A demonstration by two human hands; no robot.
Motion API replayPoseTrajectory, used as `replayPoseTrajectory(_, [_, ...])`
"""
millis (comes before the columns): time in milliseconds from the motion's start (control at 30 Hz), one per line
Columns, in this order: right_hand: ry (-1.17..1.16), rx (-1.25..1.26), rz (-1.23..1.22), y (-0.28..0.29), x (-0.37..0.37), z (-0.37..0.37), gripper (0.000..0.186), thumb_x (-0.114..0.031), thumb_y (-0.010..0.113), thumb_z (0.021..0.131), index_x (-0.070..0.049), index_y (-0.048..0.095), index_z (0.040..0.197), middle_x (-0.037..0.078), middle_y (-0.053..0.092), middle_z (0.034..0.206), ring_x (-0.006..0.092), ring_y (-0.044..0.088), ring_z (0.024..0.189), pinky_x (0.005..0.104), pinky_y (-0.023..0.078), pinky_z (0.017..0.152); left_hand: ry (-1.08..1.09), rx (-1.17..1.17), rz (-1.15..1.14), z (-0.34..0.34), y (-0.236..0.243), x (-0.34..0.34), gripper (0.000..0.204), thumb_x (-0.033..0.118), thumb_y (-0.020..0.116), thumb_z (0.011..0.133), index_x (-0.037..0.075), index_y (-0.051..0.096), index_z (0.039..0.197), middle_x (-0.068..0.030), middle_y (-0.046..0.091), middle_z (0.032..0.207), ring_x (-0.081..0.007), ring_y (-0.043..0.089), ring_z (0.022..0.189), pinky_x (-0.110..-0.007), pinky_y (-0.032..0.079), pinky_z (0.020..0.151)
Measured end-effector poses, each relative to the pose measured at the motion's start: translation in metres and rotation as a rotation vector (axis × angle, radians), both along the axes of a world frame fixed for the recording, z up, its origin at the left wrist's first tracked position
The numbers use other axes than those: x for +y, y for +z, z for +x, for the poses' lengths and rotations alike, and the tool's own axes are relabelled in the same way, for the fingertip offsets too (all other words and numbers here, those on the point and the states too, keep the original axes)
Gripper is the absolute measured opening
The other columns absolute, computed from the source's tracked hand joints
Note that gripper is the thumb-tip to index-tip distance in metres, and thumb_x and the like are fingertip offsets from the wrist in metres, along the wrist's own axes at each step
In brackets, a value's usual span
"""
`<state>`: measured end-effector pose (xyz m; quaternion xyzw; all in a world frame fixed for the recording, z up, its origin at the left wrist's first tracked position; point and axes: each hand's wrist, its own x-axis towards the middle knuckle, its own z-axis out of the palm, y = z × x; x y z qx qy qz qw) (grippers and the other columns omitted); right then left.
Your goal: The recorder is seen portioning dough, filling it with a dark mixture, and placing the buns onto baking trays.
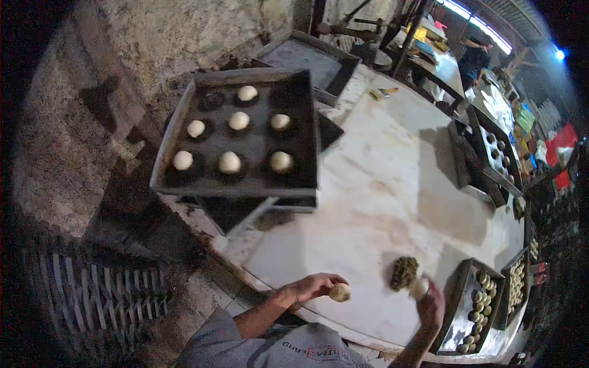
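Observation:
Near the table's front edge, my left hand (pixel 316 286) holds a pale dough ball (pixel 340 292) with a browner patch on it. My right hand (pixel 432 303), to its right, has its fingers round a second pale piece of dough (pixel 419 288), slightly blurred. Just left of that hand a lump of dark greenish-brown filling (pixel 405 272) sits on the white tabletop (pixel 362 214). A deep metal baking pan (pixel 310 110) at upper left holds several spaced dough balls (pixel 238 121). At lower right, a metal tray (pixel 451 306) holds several rows of small balls.
Stacked pans lie under the big pan, with another tray (pixel 307 61) behind. Trays of balls (pixel 491 153) line the right side. A small tool (pixel 383 93) lies at the back. A person (pixel 477 58) stands at a far table. Slatted racks (pixel 98 288) are at lower left.

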<state>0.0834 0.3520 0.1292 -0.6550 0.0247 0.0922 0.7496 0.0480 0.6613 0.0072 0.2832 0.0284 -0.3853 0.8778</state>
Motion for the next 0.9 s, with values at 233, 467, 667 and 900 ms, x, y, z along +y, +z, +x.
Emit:
replayPoseTrajectory(233, [0.459,-0.665,-0.532,0.110,0.360,0.211,0.040,0.000,0.061,0.076,0.000,0.049,0.114,0.011,0.055,0.112,0.0157,0.051,0.101,0.0289,0.044,0.085,0.046,0.019,-0.102,-0.017,-0.029,0.105,0.049,0.040,0.038,0.091,0.000,0.045,0.119,-0.0111,0.052,0.112,-0.0192,0.052,0.103,-0.034,0.039,0.091])
replayPoseTrajectory(467, [0.263,-1.491,-1.529,-0.023,0.480,0.461,0.045,-0.032,0.052,0.082,-0.003,0.048,0.116,0.016,0.051,0.113,0.0358,0.048,0.104,0.0422,0.039,0.089,0.069,-0.042,-0.180,-0.012,-0.019,0.144,0.050,0.040,0.032,0.093,-0.002,0.045,0.118,-0.0138,0.052,0.112,-0.0215,0.048,0.107,-0.034,0.035,0.094])
replayPoseTrajectory(667, [0.293,-1.097,-1.128,0.057,0.512,0.342,0.030,-0.016,0.051,0.076,-0.003,0.054,0.103,0.019,0.052,0.109,0.0360,0.051,0.097,0.0408,0.042,0.081,0.208,0.063,-0.321,-0.025,-0.047,0.140,0.049,0.038,0.031,0.093,-0.003,0.044,0.118,-0.0148,0.051,0.112,-0.0233,0.048,0.106,-0.036,0.035,0.094])
replayPoseTrajectory(900, [-0.138,-0.703,-0.503,0.080,0.286,0.188,0.042,-0.034,0.042,0.088,0.002,0.055,0.072,0.005,0.050,0.063,0.0137,0.047,0.062,0.0269,0.040,0.060,0.149,-0.202,-0.081,0.029,-0.008,0.084,0.042,0.006,0.064,0.077,-0.002,0.047,0.115,-0.0114,0.055,0.105,-0.0188,0.052,0.101,-0.032,0.043,0.089])
